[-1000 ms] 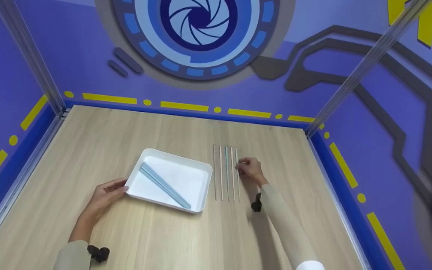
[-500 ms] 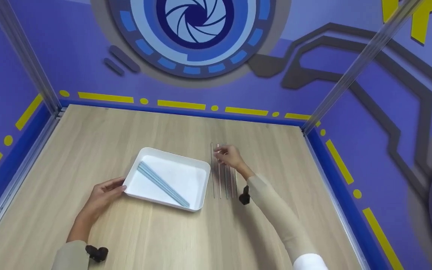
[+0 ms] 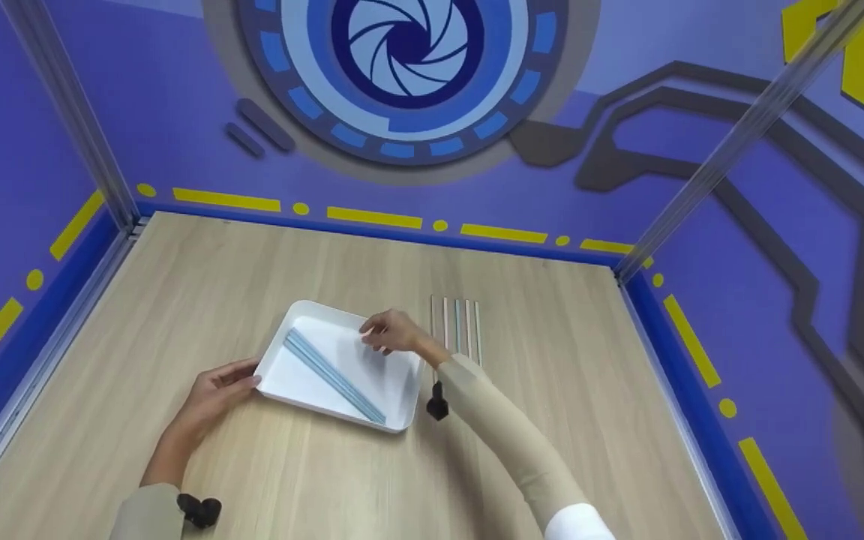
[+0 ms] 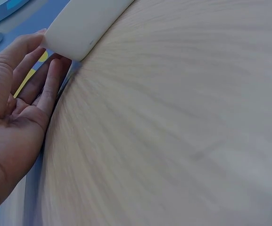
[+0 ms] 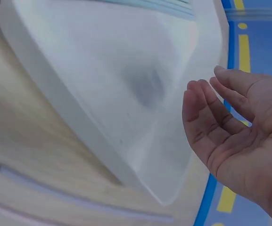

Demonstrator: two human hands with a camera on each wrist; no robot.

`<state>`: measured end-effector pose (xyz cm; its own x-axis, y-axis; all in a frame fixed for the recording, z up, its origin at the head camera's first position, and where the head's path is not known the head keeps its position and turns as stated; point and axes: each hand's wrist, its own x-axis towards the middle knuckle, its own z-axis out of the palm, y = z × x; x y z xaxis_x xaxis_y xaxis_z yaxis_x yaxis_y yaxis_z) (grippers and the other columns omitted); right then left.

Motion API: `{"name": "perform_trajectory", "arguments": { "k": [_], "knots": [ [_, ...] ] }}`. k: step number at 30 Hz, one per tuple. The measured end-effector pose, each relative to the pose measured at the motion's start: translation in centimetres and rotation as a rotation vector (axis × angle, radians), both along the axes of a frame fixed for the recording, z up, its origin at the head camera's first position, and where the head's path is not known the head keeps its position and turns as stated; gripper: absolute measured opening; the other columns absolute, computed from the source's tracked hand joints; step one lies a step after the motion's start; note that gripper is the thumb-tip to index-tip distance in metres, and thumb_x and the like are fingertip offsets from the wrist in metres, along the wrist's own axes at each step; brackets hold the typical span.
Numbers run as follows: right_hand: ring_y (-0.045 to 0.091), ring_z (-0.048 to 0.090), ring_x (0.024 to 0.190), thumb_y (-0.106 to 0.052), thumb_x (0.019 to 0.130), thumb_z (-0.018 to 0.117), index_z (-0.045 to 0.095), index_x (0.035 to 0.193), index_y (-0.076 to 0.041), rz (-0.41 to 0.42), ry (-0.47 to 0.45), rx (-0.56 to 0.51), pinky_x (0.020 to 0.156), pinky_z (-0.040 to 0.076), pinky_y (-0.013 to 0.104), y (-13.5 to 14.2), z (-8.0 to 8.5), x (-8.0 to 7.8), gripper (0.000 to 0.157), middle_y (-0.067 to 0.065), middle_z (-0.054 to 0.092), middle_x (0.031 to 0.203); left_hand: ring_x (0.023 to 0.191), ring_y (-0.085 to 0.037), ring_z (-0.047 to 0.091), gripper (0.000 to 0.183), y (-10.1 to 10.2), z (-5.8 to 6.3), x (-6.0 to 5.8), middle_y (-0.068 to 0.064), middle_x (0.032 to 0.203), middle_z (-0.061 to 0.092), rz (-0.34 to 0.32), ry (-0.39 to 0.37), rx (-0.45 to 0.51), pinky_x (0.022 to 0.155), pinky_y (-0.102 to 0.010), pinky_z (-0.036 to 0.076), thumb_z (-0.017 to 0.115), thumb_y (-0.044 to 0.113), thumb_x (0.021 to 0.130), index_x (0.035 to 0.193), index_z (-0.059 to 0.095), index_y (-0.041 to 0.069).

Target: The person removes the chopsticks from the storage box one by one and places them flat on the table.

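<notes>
A white rectangular tray (image 3: 293, 379) stands on the table, holding a bundle of light blue sticks (image 3: 336, 376) laid diagonally. My left hand (image 3: 211, 394) pinches the tray's near left corner, thumb at the rim, as the left wrist view also shows the tray (image 4: 84, 28). Over the tray's right part hovers my right hand (image 3: 393, 331), fingers loosely bent. Between its fingers in the right wrist view nothing is held. Right of the tray, several thin sticks (image 3: 457, 322) lie side by side in pale and blue colours; my right forearm hides their near ends.
A wooden table (image 3: 312, 487) carries everything. Blue printed walls (image 3: 177, 150) enclose its back and sides, with metal posts (image 3: 747, 127) at the corners. In the right wrist view a lilac stick (image 5: 79, 200) lies close beside the tray.
My right hand has moved left, from the rightmost loose stick across the row to above the tray. My left hand keeps its hold on the tray corner.
</notes>
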<state>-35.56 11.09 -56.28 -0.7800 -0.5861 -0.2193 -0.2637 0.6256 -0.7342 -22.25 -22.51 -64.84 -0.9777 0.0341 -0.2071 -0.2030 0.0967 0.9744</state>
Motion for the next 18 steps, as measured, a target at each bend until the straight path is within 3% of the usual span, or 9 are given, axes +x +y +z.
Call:
{"name": "perform_trajectory", "arguments": {
  "k": [3,6,9,14,18],
  "knots": [
    [0.041,0.074,0.093,-0.005,0.099,0.066,0.067,0.125,0.006,0.026,-0.009,0.021,0.074,0.065,0.036,-1.7,-0.9,0.5,0.029,0.026,0.074,0.108,0.110,0.006,0.060,0.063,-0.1,0.1,-0.1,-0.019,0.146,0.057,-0.004,-0.002,0.005,0.094,-0.012,0.052,0.078,0.030,0.092,0.144,0.056,0.002],
    [0.036,0.074,0.086,-0.005,0.097,0.067,0.068,0.124,0.006,0.034,0.023,0.023,0.066,0.061,0.025,-2.9,-1.9,1.0,0.029,0.025,0.074,0.107,0.110,0.008,0.059,0.063,-0.1,0.1,0.0,-0.019,0.147,0.056,-0.002,-0.001,-0.006,0.094,-0.011,0.051,0.077,0.031,0.092,0.144,0.056,0.002],
    [0.023,0.069,0.077,-0.005,0.096,0.068,0.070,0.120,0.007,0.059,0.112,0.034,0.062,0.050,0.014,-4.0,-2.7,1.4,0.026,0.023,0.076,0.104,0.110,0.009,0.059,0.063,-0.1,0.2,0.1,-0.020,0.149,0.055,0.001,-0.002,-0.010,0.094,-0.010,0.051,0.077,0.031,0.093,0.145,0.056,0.003],
    [0.011,0.060,0.082,-0.003,0.094,0.067,0.073,0.114,0.006,0.079,0.247,0.094,0.074,0.050,0.015,-4.8,-3.5,1.9,0.022,0.019,0.077,0.105,0.110,0.010,0.058,0.064,-0.1,0.3,0.2,-0.021,0.150,0.053,-0.006,-0.006,-0.015,0.094,-0.009,0.050,0.077,0.033,0.093,0.146,0.055,0.003],
    [0.012,0.062,0.085,-0.009,0.097,0.068,0.072,0.119,0.000,0.025,0.212,0.143,0.077,0.053,0.019,-5.2,-3.6,2.4,0.024,0.014,0.076,0.107,0.111,0.009,0.058,0.064,0.0,0.3,0.3,-0.020,0.151,0.053,-0.008,-0.010,0.007,0.095,-0.010,0.050,0.077,0.032,0.093,0.146,0.055,0.004]
  ]
}}
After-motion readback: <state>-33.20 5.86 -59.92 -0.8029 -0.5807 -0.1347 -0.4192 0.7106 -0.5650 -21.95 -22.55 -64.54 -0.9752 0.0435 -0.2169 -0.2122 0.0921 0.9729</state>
